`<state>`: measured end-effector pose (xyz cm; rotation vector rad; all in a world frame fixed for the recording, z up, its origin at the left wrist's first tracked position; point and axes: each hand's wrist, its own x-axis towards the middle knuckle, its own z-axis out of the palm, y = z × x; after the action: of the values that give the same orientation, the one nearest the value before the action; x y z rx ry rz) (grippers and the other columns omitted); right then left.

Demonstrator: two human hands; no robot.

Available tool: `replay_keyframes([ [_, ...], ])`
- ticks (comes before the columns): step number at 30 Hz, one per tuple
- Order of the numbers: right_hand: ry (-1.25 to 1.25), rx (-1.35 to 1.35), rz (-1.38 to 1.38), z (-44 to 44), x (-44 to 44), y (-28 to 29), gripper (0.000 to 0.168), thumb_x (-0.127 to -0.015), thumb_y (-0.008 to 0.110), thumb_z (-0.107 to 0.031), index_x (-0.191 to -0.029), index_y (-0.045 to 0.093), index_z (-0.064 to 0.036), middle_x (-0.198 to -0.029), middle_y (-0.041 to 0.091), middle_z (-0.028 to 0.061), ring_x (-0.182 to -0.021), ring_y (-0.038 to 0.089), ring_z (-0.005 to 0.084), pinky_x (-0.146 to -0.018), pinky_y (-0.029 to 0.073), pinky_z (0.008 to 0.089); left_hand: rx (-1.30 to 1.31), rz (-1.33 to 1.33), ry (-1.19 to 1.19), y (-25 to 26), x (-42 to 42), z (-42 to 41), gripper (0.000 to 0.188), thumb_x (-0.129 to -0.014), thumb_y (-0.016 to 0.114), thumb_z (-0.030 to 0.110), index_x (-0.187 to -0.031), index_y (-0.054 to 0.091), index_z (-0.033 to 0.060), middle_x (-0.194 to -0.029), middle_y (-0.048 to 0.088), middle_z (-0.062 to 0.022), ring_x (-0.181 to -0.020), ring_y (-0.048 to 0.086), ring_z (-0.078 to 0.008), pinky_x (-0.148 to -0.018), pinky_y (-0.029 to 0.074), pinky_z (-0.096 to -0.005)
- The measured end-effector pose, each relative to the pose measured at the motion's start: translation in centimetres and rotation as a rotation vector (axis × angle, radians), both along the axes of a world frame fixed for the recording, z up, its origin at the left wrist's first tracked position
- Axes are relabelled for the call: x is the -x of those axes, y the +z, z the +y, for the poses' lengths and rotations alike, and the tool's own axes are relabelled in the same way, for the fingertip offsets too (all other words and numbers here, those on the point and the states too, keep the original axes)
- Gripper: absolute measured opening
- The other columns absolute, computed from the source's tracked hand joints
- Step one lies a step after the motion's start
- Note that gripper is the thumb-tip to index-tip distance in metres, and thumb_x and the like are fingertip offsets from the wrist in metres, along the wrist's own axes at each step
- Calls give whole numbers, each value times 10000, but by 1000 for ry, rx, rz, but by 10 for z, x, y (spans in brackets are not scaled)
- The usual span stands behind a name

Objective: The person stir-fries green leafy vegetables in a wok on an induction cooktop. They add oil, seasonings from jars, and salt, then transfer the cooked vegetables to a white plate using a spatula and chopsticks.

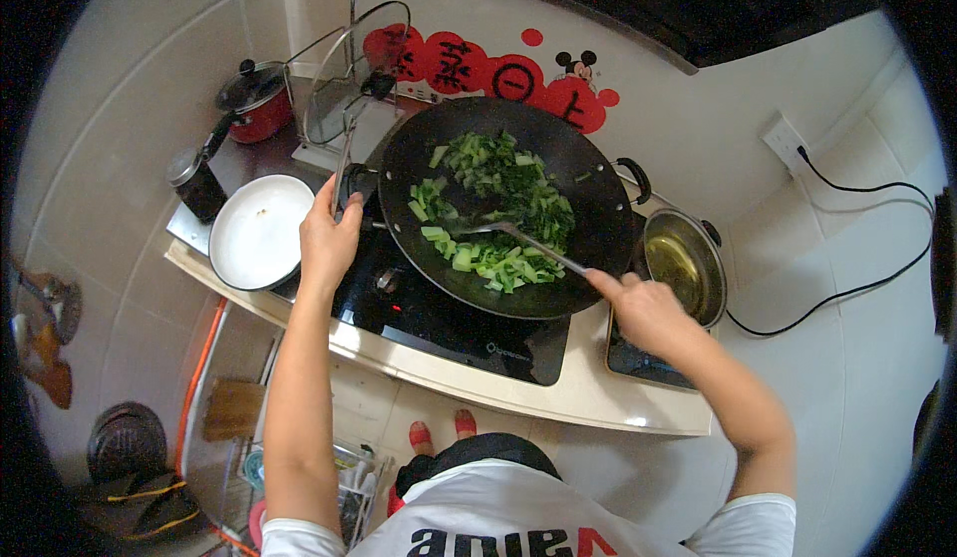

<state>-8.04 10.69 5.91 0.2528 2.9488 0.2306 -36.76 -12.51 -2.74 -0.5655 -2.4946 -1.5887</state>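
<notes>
A large black wok [508,112] stands on the black induction cooktop [456,344] and holds chopped leafy greens [516,183], with paler stem pieces toward its near side. My right hand [649,310] grips the handle of a metal spatula [542,244], whose blade rests among the greens. At the wok's left side my left hand [330,234] is closed around a thin metal utensil [345,157] that points upward; its kind I cannot tell. Just left of that hand is a white bowl [262,232] with small brown specks inside.
Right of the wok, a metal pot [684,265] of yellowish liquid sits on a second hob [647,359]. At the back left are a red lidded pot [258,112], a dark jar [198,190] and a glass lid [329,93] in a rack. A black cord [830,303] hangs on the right.
</notes>
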Motion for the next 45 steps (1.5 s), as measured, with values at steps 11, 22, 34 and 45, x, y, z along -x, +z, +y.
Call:
replay_keyframes([
  [11,-98,65,7,4,16,-20,550,-697,517,19,-1224,396,-82,-781,577,214,-736,595,372,-634,494,432,-66,-64,-38,3,-3,2,417,-821,572,212,-1182,496,19,-821,602,-77,-735,528,-121,-674,422,-248],
  [22,-241,86,-2,18,33,-12,569,-692,530,38,-1232,375,-49,-967,511,250,-847,559,411,-730,473,446,-40,-68,-15,7,-6,6,390,-817,558,201,-1151,510,6,-975,629,-158,-900,607,-215,-777,442,-288],
  [34,-856,442,-375,60,32,129,302,-825,438,-115,-1089,532,-4,-672,620,83,-514,553,116,-442,450,263,-145,-41,-56,3,-4,1,403,-826,559,185,-1173,492,-7,-969,619,-148,-876,569,-176,-773,428,-273],
  [45,-421,435,-268,81,152,89,280,-833,458,-141,-1069,562,-32,-623,587,68,-466,506,113,-408,388,259,-129,-104,-18,10,-10,3,390,-814,566,190,-1161,509,21,-887,641,-153,-771,601,-156,-703,452,-272],
])
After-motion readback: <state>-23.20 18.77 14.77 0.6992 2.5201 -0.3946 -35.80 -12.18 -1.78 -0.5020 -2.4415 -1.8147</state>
